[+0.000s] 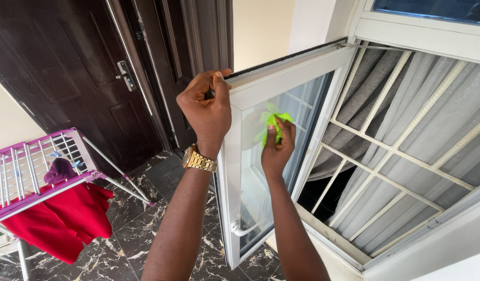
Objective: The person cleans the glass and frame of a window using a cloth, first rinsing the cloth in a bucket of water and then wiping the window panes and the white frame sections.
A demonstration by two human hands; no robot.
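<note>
Lime-green cloth (275, 123) sits bunched under the right hand (277, 151), pressed flat against the glass pane (260, 171) of the open window sash (281, 83). It looks soft and light, a thin rag that crumples easily; the fingertips pin it to the glass rather than closing round it, so the hold is a press, not a clench. A rag like this would likely slide well on smooth glass and is best kept wadded under the fingers.

The left hand (206, 112) is clamped over the top corner of the sash, thumb along the upper edge, fingers wrapped behind — a firm grasp that steadies the frame. A gold-coloured wristwatch (200, 160) sits on that wrist. The sash is white, rigid and smooth, with a dark seal strip along its top and a curved white handle (241, 228) low on its edge; the pane is hard and probably fragile, so the frame is the safer place to hold.

Beyond the opening stand white metal bars (385, 135) in a grid, with grey pleated curtain (437, 104) behind. To the left, a dark panelled door (84, 67), a marbled dark floor (136, 229), and a pink-framed drying rack (37, 166) hung with red fabric (68, 218).
</note>
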